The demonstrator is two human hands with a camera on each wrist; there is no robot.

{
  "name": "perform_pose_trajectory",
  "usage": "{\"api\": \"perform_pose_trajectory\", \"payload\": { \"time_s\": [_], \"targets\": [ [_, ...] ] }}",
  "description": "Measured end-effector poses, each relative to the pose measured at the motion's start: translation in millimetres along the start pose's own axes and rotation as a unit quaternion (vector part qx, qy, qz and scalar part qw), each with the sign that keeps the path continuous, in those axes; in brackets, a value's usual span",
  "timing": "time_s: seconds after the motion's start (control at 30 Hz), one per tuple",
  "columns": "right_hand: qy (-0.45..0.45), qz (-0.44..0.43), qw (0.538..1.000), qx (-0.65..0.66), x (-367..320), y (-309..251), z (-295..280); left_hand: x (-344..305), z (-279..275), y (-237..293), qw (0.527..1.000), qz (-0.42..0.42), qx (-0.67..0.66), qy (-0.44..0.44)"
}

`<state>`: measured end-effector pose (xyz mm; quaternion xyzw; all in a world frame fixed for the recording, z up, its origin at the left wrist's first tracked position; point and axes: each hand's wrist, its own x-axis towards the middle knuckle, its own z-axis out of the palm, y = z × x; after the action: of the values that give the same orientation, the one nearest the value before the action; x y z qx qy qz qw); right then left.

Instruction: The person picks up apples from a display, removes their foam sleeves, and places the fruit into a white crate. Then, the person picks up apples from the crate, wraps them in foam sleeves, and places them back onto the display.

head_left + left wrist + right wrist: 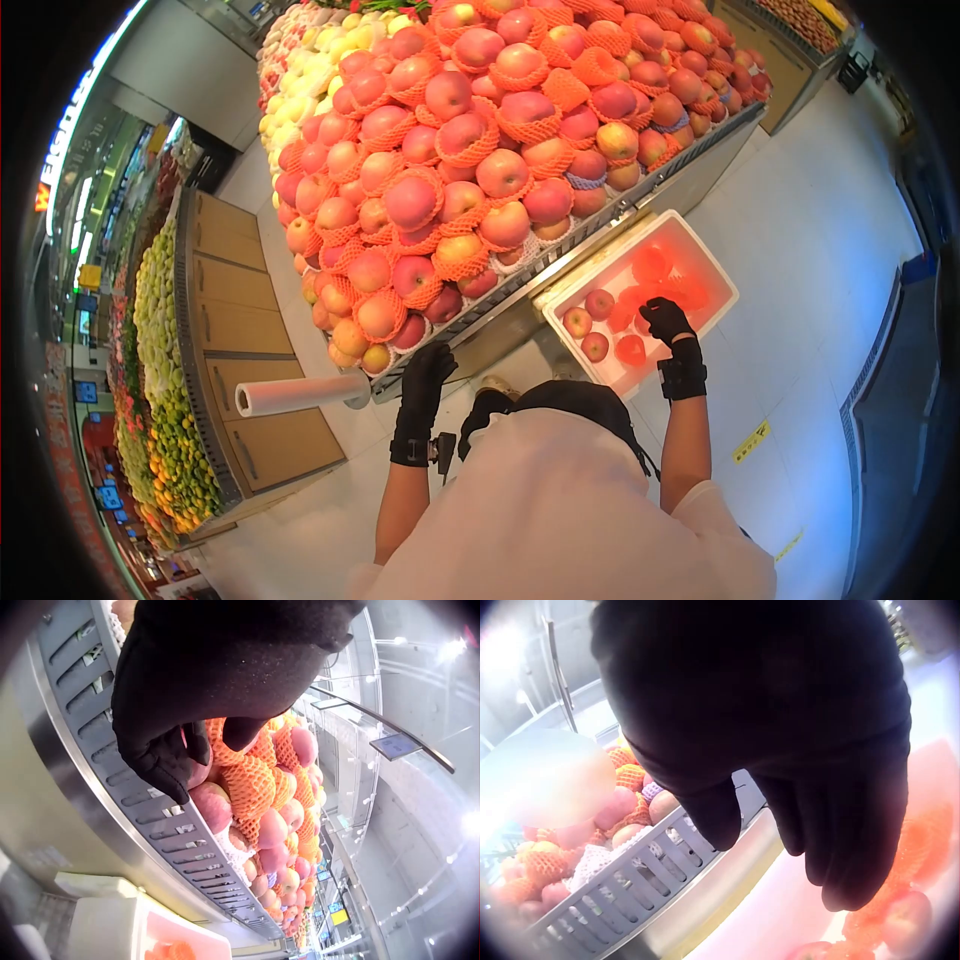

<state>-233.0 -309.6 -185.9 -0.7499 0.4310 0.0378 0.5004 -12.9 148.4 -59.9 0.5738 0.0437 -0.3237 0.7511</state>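
In a black glove, my left hand (428, 372) is at the front corner of the heaped apple display. Its fingers curl round a pink apple (199, 774) beside the slatted rail (161, 817), hiding most of that apple; the thumb lies near orange foam netting (250, 786). Over the white foam box (728, 262) hangs my gloved right hand (668, 320), fingers pointing down and nothing visible between them. Inside the box, several red apples (577, 322) lie at the left, and loose orange-red foam nets (650, 265) fill the right part.
A roll of clear plastic bags (300, 392) juts out left of the display corner. Fruit shelving with wooden cabinet doors (245, 310) runs along the left. Pale floor tiles (810, 260) with a yellow sticker (752, 442) lie to the right.
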Motion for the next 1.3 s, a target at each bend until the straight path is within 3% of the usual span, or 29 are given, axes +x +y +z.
{"api": "perform_pose_trajectory", "payload": {
  "time_s": [0.1, 0.47, 1.0, 1.1, 1.3],
  "targets": [
    [-0.054, 0.062, 0.995, 0.063, -19, -32, -9, 1, -1, 0, 0.999, 0.023, -0.025, 0.022],
    [-0.070, 0.004, 0.994, 0.084, -2, -25, -7, -1, -9, 9, 0.994, 0.030, -0.090, 0.053],
    [-0.131, 0.019, 0.985, 0.114, -1, -57, 3, -13, -12, 30, 0.959, 0.077, -0.254, 0.104],
    [-0.133, 0.026, 0.985, 0.107, 4, -66, 9, -13, -20, 33, 0.960, 0.114, -0.246, 0.063],
    [-0.118, -0.011, 0.986, 0.117, 11, -79, 17, -15, -25, 57, 0.957, 0.109, -0.258, 0.074]
  ]
}}
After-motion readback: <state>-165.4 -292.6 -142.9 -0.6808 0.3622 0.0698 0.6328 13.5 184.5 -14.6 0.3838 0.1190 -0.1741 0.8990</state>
